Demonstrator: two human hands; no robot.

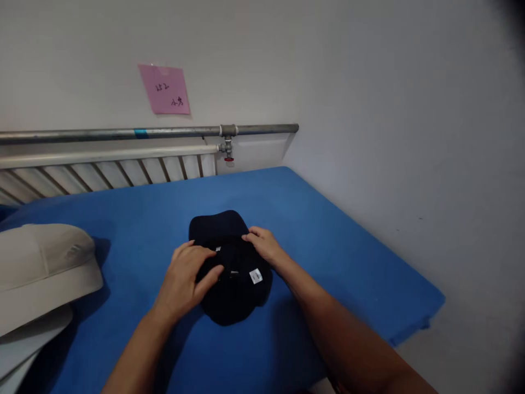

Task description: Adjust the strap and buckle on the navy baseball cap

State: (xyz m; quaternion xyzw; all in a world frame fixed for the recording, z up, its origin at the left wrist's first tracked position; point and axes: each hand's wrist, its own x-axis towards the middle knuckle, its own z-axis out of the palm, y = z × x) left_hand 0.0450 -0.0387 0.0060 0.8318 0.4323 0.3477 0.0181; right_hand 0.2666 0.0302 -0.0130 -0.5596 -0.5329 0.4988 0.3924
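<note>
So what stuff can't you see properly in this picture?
From the head view:
Dark cap: its underside, hidden by the cap itself.
White label: its print, too small to read.
Right hand: some fingers, hidden by the hand itself.
Pale caps: their left parts, cut off by the picture's left edge.
Radiator: its lower part, hidden behind the blue tabletop.

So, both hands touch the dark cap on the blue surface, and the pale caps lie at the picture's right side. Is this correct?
No: the head view shows the pale caps at the picture's left side. The left hand and right hand do touch the dark cap on the blue surface.
</note>
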